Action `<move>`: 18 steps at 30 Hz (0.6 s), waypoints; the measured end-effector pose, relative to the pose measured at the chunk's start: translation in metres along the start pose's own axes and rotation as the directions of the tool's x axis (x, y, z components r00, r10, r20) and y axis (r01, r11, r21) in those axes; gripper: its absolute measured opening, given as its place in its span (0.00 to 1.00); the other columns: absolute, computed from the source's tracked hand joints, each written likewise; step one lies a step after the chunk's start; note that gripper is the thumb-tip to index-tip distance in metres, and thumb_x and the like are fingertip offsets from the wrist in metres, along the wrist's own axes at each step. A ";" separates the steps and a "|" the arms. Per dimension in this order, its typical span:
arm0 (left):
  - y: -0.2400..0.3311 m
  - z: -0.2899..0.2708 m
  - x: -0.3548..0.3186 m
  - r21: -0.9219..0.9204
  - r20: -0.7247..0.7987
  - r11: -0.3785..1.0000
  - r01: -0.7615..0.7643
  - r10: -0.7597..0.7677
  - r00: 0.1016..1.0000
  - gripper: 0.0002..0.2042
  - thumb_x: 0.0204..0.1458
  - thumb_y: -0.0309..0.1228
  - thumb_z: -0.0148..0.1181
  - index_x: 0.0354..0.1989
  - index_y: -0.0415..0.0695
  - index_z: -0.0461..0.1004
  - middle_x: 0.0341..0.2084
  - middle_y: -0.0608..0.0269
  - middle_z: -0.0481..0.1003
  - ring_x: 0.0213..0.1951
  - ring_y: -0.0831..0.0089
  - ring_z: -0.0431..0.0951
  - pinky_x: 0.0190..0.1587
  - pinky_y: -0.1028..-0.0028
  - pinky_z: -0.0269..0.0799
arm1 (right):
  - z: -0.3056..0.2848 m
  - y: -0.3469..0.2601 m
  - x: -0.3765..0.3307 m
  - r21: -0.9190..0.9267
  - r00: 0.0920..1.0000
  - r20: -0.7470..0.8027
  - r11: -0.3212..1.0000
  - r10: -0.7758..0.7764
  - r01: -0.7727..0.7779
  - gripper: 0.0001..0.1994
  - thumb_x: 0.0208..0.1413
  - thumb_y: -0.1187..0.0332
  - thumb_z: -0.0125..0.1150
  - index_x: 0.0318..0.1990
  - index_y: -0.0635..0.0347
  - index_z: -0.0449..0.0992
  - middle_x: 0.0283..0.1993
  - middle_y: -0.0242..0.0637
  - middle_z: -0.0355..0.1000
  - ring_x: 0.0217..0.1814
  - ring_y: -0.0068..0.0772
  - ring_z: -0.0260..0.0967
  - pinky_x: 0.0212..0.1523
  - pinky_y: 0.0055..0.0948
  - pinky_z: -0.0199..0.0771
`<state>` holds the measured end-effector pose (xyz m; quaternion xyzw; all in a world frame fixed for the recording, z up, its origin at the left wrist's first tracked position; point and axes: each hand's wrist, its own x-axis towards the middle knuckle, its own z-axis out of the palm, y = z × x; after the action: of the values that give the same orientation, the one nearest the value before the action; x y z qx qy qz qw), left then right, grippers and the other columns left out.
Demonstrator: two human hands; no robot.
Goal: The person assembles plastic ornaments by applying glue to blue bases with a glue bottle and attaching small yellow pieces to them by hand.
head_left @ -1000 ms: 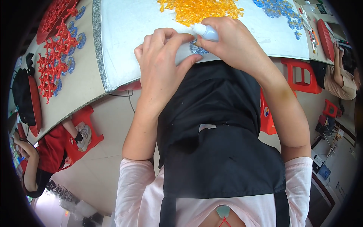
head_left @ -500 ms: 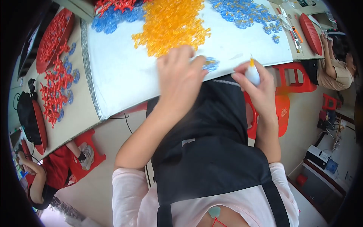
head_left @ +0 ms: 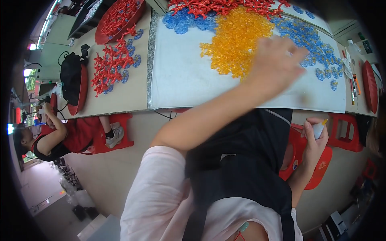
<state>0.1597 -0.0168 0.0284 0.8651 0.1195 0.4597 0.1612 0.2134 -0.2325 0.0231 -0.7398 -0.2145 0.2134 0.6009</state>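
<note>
My left hand reaches across the white sheet, between the heap of amber translucent plastic pieces and the blue translucent pieces, some with amber bits on them. Motion smears its fingers, so whether it holds anything cannot be made out. A small brownish blur shows over the sheet's near edge. Below the table edge at the right, my right hand is closed round a small white squeeze bottle with a yellow tip pointing up.
Red branching pieces line the far edge. More red pieces lie on the left table beside a red tray and black bag. Pens and tools lie at the right. A person sits at the left.
My left hand has swept right, away from the amber heap's near edge. My right hand has lowered below the table edge with the bottle. The view has shifted, bringing more of the left side into sight.
</note>
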 end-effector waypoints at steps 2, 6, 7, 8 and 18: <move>-0.067 -0.049 -0.008 0.186 -0.074 0.980 0.076 -0.063 0.995 0.16 0.40 0.37 0.66 0.37 0.48 0.74 0.33 0.62 0.73 0.39 0.64 0.72 0.41 0.65 0.61 | 0.004 -0.001 0.001 0.010 1.000 0.003 1.000 0.005 -0.005 0.06 0.50 0.76 0.60 0.36 0.64 0.72 0.27 0.29 0.67 0.24 0.15 0.59 0.25 0.15 0.58; -0.165 -0.124 -0.034 0.487 -0.022 0.798 0.354 -0.395 0.919 0.16 0.39 0.33 0.67 0.36 0.44 0.71 0.35 0.57 0.72 0.41 0.59 0.71 0.44 0.62 0.62 | 0.031 -0.008 0.004 0.051 0.994 0.106 0.998 0.031 -0.037 0.05 0.49 0.75 0.61 0.33 0.63 0.72 0.25 0.28 0.67 0.24 0.14 0.59 0.25 0.14 0.57; -0.171 -0.127 -0.035 0.486 -0.023 0.799 0.355 -0.395 0.918 0.16 0.39 0.33 0.67 0.36 0.44 0.71 0.35 0.57 0.72 0.41 0.59 0.71 0.44 0.62 0.62 | 0.037 -0.011 0.004 0.036 0.991 0.132 0.998 0.036 -0.041 0.05 0.49 0.75 0.61 0.32 0.63 0.73 0.25 0.27 0.67 0.24 0.14 0.59 0.25 0.14 0.57; -0.173 -0.129 -0.034 0.427 0.034 0.821 0.378 -0.432 0.901 0.17 0.39 0.33 0.67 0.37 0.43 0.70 0.35 0.55 0.72 0.40 0.58 0.71 0.44 0.63 0.64 | 0.042 -0.013 0.004 0.018 0.990 0.142 1.000 0.012 -0.015 0.05 0.48 0.75 0.62 0.31 0.63 0.73 0.24 0.27 0.67 0.23 0.13 0.59 0.24 0.14 0.57; -0.098 -0.162 -0.074 0.328 0.265 0.882 0.339 -0.430 0.863 0.18 0.43 0.24 0.60 0.44 0.41 0.67 0.37 0.59 0.73 0.40 0.63 0.74 0.44 0.71 0.69 | 0.052 -0.015 -0.008 0.014 0.984 0.177 1.000 -0.005 0.003 0.05 0.47 0.76 0.62 0.32 0.62 0.72 0.23 0.26 0.66 0.23 0.12 0.59 0.23 0.13 0.56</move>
<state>-0.0218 0.0743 0.0201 0.9015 0.3239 0.2457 0.1487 0.1763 -0.1924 0.0285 -0.7134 -0.2672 0.2787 0.5848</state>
